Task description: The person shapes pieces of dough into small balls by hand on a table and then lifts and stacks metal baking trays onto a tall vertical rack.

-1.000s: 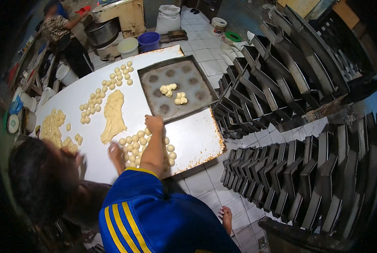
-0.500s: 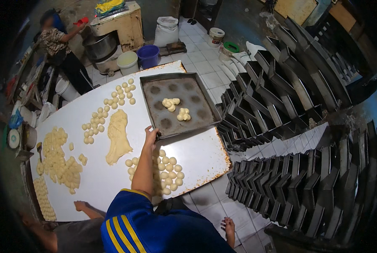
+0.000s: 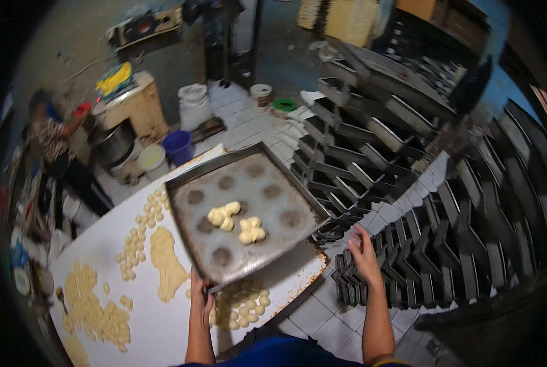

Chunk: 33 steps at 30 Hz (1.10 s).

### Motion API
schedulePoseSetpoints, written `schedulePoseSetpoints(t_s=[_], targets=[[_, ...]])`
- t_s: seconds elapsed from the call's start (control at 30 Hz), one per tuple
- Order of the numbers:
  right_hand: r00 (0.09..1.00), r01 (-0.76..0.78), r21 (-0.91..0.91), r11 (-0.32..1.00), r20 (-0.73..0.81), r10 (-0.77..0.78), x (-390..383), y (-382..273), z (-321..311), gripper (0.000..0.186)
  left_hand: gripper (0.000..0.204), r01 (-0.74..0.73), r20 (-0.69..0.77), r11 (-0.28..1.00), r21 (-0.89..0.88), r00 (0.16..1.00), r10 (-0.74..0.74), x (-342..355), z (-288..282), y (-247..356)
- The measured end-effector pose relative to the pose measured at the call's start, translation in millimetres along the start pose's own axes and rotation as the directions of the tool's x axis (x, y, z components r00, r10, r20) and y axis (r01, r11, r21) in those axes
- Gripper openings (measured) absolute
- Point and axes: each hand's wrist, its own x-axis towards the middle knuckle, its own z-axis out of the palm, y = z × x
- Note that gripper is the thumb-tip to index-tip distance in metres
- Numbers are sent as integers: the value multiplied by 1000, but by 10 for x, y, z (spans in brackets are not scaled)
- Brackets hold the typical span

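Observation:
A square metal baking tray [image 3: 224, 177] with dark round marks on its bottom is held up over the white table [image 3: 96, 238]. My left hand [image 3: 200, 289] grips its near left corner. Two clusters of dough balls, one dough cluster [image 3: 224, 215] and another dough cluster [image 3: 252, 230], sit in the middle of the tray. To the right of the tray, my right hand [image 3: 362, 249] is raised in the air with its fingers apart, touching nothing. Below the tray's near edge lie several round dough balls [image 3: 249, 306] on the table, partly hidden by it.
Tall stacks of dark baking trays [image 3: 432, 244] stand on the right. On the table's left lie a flat dough slab [image 3: 166, 266] and many cut dough pieces [image 3: 96, 300]. Far left, a person [image 3: 65, 153] stands by a large pot [image 3: 111, 142]. A purple bucket [image 3: 178, 147] stands beyond the table.
The tray has been lifted off the table and tilted nearer to me by my left hand. My right hand has risen from low beside me toward the tray's right side. The view has turned rightward.

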Motion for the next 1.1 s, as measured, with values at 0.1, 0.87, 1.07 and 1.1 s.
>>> schedulePoseSetpoints(t_s=[0.1, 0.87, 1.07, 1.1], targets=[[980, -127, -6, 992, 155, 127, 50, -747, -410, 77, 59, 8, 58, 987, -163, 998, 2, -470, 172, 64], [414, 630, -326, 705, -627, -660, -2375, -4227, -4943, 40, 62, -797, 819, -582, 161, -221, 529, -1282, 6266, 1588], [424, 474, -484, 735, -606, -673, -2517, -3598, -7341, 55, 50, -999, 982, -38, -23, -30, 189, -2385, 7656, 1288], [537, 431, -401, 808, -606, -587, -2483, -3475, -7518, 49, 49, -981, 992, 194, 27, 51, 117, -2556, 7838, 1145]])
